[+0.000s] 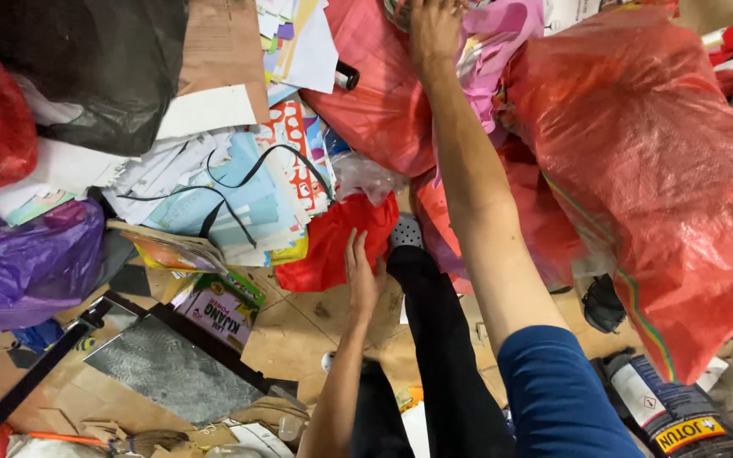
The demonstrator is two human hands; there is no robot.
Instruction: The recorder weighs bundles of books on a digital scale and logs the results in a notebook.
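while the left hand (pixel 360 270) lies flat, fingers together, on red plastic (pixel 332 242), the right hand (pixel 434 30) grips pink paper (pixel 502 42).

The left hand (pixel 360 270) rests on a crumpled bag (pixel 332 242) lying on flattened cardboard (pixel 299 326), with a heap of loose paper (pixel 231 182) to its left and a small box (pixel 224 307) below that heap. The right hand (pixel 434 30) reaches far ahead into papers (pixel 502 42) between two large sacks, one (pixel 375 102) on its left, the other (pixel 663 170) on its right.
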